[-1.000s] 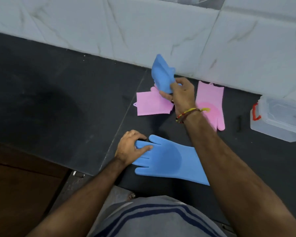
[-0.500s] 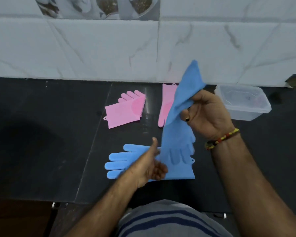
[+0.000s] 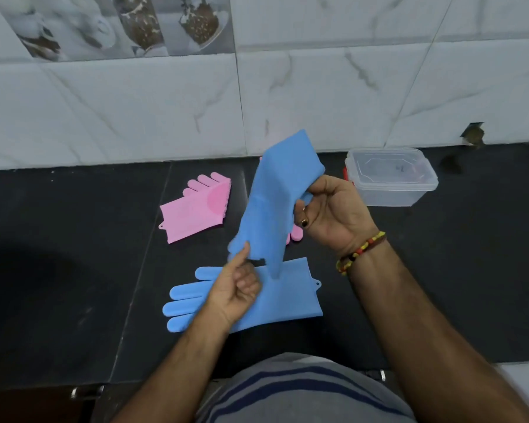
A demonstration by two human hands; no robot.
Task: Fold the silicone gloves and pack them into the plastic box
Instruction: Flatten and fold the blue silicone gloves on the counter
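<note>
At centre frame my right hand grips a blue glove lifted off the dark surface, my left hand pinching its lower edge; I should fold squarely, matching edges, before the plastic box at upper right.

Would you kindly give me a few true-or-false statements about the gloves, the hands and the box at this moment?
1. The right hand grips the raised blue glove. True.
2. The plastic box holds a pink glove. False: no glove is packed; its lid is on.
3. A second blue glove lies flat on the black counter. True.
4. The left hand rests on the folded pink glove. False: it pinches the raised glove's lower end.
</note>
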